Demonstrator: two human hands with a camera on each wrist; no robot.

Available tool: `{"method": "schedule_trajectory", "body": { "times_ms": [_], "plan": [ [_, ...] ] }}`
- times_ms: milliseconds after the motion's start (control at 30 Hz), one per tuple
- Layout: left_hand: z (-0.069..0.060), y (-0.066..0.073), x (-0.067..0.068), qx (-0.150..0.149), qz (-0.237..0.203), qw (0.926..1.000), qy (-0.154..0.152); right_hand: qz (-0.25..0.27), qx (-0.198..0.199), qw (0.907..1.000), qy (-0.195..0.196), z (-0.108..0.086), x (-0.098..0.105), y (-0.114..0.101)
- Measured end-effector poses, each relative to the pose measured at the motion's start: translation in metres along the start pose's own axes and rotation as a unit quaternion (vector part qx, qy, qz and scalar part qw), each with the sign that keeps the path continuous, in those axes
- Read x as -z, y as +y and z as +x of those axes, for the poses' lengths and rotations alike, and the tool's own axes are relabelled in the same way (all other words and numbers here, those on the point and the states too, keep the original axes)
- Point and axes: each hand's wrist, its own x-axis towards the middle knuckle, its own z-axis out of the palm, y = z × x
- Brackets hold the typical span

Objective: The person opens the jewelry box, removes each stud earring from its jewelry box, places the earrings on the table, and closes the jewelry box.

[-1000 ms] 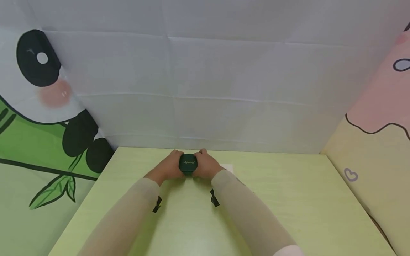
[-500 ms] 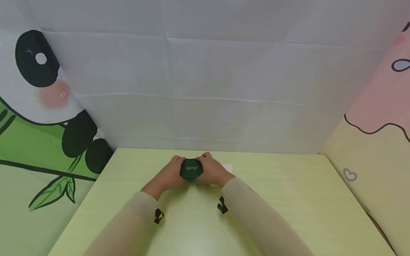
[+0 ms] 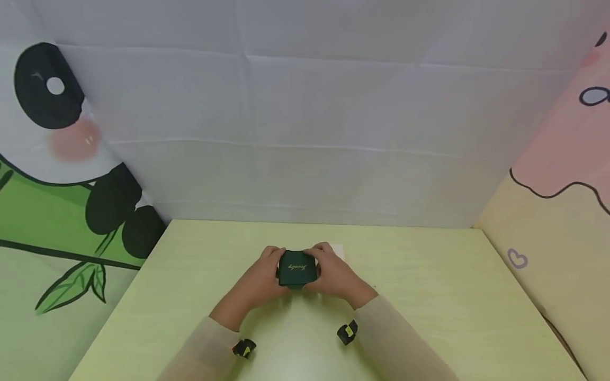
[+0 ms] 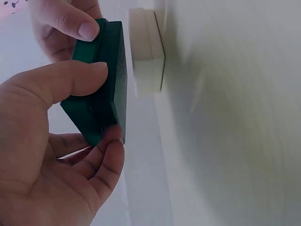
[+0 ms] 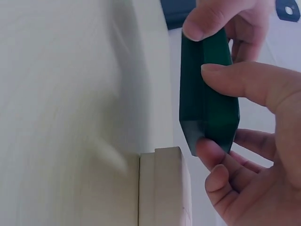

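Note:
A small dark green jewelry box (image 3: 297, 268) with cut corners and gold lettering on top is held between both hands, above the table. My left hand (image 3: 263, 276) grips its left side, thumb on the near face and fingertips at the edge below, as the left wrist view shows on the green box (image 4: 112, 49). From the other side my right hand (image 3: 335, 272) pinches it the same way. A seam between lid and base runs along the box (image 5: 218, 110) in the right wrist view, and the two parts sit together. What is inside is hidden.
A cream-white box (image 4: 146, 52) lies on the table behind the hands, partly covered by the right hand in the head view. The pale yellow table (image 3: 419, 307) meets a white cloth wall (image 3: 305, 174) at its back edge. Painted panels flank both sides.
Both hands have drawn the green box toward me and slightly to the right. Its gold-lettered top looks larger. The grip of both hands stays on it.

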Motion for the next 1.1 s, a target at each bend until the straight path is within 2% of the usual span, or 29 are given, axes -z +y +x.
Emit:
{"method": "schedule_trajectory", "body": {
  "times_ms": [167,300,400,600,733,1000,1100],
  "plan": [
    [-0.008,0.013,-0.012,-0.006,-0.011,0.9999,0.006,0.020,-0.003,0.9997,0.012,-0.020,0.003,0.008],
    [-0.013,0.020,-0.020,-0.002,-0.044,0.9990,0.001,0.038,-0.005,0.9991,0.019,-0.037,0.005,0.011],
    [-0.018,0.023,-0.025,-0.002,-0.066,0.9978,-0.004,0.058,-0.005,0.9980,0.024,-0.048,0.003,0.014],
    [-0.027,0.025,-0.043,-0.011,-0.073,0.9972,-0.008,0.068,-0.005,0.9972,0.030,-0.066,-0.004,0.024],
    [-0.032,0.024,-0.052,-0.008,-0.078,0.9969,-0.004,0.076,-0.005,0.9965,0.034,-0.073,-0.009,0.028],
    [-0.034,0.022,-0.065,0.007,-0.122,0.9923,-0.019,0.091,-0.014,0.9955,0.021,-0.078,-0.011,0.036],
    [-0.036,0.019,-0.071,0.009,-0.136,0.9906,-0.013,0.093,-0.013,0.9955,0.016,-0.078,-0.011,0.037]
  ]
}}
